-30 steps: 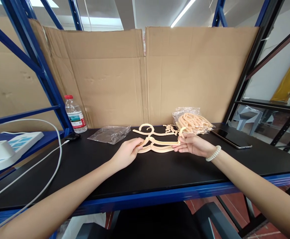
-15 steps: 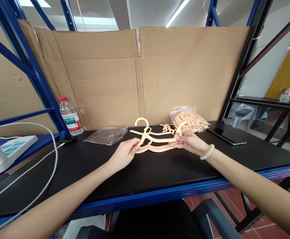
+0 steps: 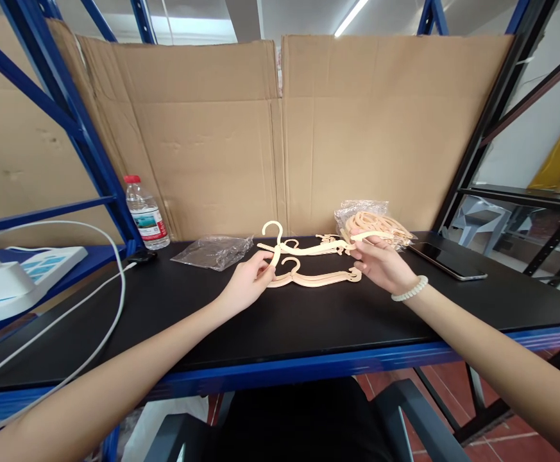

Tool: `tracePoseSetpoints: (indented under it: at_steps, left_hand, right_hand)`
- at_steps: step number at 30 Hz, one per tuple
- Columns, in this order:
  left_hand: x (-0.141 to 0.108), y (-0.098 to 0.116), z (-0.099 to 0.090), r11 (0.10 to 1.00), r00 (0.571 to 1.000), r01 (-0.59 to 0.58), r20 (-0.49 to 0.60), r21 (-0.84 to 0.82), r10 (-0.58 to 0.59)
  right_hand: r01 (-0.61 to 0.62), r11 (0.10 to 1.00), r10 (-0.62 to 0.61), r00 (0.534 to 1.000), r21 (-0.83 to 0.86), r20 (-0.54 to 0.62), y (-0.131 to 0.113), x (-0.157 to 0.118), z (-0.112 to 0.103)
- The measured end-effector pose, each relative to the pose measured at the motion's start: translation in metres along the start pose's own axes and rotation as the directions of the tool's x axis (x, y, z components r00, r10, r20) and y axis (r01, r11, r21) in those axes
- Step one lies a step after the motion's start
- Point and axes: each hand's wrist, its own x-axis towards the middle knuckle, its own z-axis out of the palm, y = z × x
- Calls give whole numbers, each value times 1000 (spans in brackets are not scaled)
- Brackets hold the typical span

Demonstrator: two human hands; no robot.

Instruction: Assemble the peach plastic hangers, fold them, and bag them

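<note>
My left fingers [image 3: 263, 273] and right fingers [image 3: 362, 251] grip opposite ends of a peach hanger [image 3: 313, 249], its long axis running crosswise between them over the black bench [image 3: 280, 327], its upright hook [image 3: 272, 224] nearer the left, another hanger [image 3: 321, 280] lying closer to me.

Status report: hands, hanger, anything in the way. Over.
Left hand and right hand gripping cream hanger, hook up. Other hangers close by on tabletop.

A black tabletop [image 3: 299, 327] carries hangers [image 3: 321, 280], bottle [image 3: 148, 218], bag [image 3: 216, 251] and phone [image 3: 447, 260].
</note>
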Motion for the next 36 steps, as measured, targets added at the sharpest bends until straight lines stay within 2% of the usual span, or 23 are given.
tracePoseSetpoints:
  at_steps: [3, 7, 10, 14, 17, 20, 26, 29, 32, 36]
  left_hand:
    - [0, -2, -1, 999, 1000, -6, -20, 42, 6]
    - [-3, 0, -2, 975, 987, -140, -53, 173, 152]
    - [-7, 2, -2, 961, 983, -185, 34, 208, 182]
    - [-9, 2, -3, 913, 966, -247, 151, 325, 208]
    - [-10, 0, -5, 875, 949, -301, 210, 378, 236]
    - [-9, -1, -6, 880, 945, -299, 244, 369, 218]
    - [-9, -1, -7, 859, 952, -273, 247, 432, 179]
    - [-9, -3, -6, 856, 950, -278, 255, 436, 179]
    - [-10, -3, -6, 857, 953, -268, 252, 440, 169]
    - [-12, 4, -4, 862, 955, -253, 253, 438, 151]
  right_hand:
    - [-54, 998, 54, 999, -27, -5, -12, 3, -16]
    - [-145, 939, 172, 983, -311, 62, -30, 2, -45]
    - [-97, 819, 190, 976, -566, 109, -35, -1, -60]
    - [44, 566, 226, 952, -823, 206, -29, -1, -65]
    - [125, 459, 221, 943, -879, 249, -24, 0, -66]
    - [153, 377, 208, 947, -914, 245, -20, 1, -69]
    - [171, 306, 234, 940, -937, 248, -15, 3, -71]
    - [200, 238, 185, 951, -950, 246, -13, 5, -70]
    - [251, 169, 38, 965, -953, 261, -11, 5, -67]
    - [339, 188, -200, 932, -922, 302, -4, -2, -48]
